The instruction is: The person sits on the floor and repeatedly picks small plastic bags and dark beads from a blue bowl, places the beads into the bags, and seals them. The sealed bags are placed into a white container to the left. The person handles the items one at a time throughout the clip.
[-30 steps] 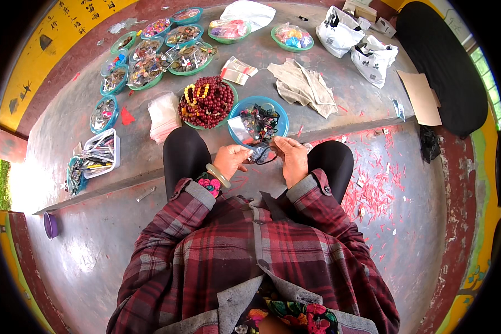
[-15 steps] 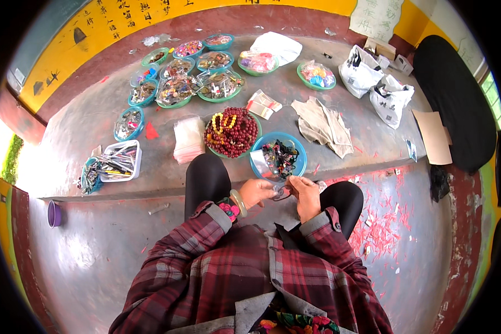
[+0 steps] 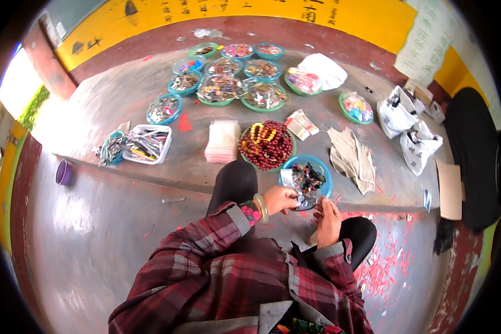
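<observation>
Grey concrete ledge (image 3: 122,106) with bead bowls (image 3: 267,146), white tray (image 3: 147,143), folded cloth (image 3: 352,157).

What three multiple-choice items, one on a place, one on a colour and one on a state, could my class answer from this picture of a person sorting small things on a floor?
1. Where is the bowl of dark red beads?
A. Beside the blue bowl, farther from the person
B. On the person's lap
C. Inside the white tray

2. What colour is the small cup at the far left?
A. Yellow
B. Purple
C. White

3. What are the hands doing?
A. Resting flat on the floor
B. Raised overhead
C. Holding a small clear packet together

Answers:
1 A, it touches the blue bowl on its far side.
2 B, it stands purple on the grey floor.
3 C, the left hand and right hand meet at the clear packet near the knees.
</observation>
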Available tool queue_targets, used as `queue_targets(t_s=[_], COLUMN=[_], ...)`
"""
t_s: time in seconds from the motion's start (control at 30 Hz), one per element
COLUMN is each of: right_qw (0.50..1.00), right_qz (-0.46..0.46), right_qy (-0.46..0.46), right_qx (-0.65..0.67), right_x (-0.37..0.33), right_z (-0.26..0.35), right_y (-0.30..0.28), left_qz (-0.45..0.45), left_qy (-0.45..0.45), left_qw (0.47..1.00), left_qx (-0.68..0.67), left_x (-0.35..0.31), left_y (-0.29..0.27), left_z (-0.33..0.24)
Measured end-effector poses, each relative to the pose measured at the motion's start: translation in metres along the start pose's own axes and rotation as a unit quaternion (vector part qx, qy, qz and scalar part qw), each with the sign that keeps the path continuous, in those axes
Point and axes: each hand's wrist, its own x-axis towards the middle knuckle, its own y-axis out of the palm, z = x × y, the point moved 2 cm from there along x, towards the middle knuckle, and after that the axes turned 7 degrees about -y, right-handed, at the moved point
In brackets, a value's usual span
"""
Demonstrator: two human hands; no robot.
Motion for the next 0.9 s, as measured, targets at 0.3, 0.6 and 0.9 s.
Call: queue_targets(t_s=[0.3, 0.6, 0.9], right_qw=[0.998, 0.989, 0.977], right_qz=[0.022, 0.06, 0.095], right_qy=[0.058, 0.121, 0.156], right_qx=[-0.019, -0.062, -0.113], right_x=[0.01, 0.016, 0.021], right_z=[-0.02, -0.039, -0.052], right_y=[-0.005, 0.01, 0.022], left_qz=[-0.287, -0.47, -0.505], left_qy=[0.123, 0.029, 0.059], left_qw=[0.878, 0.766, 0.704], left_qx=[-0.363, -0.438, -0.496], left_x=[-0.033, -0.07, -0.06], left_y=[-0.149, -0.244, -0.301], left_z=[-0.004, 0.135, 0.162])
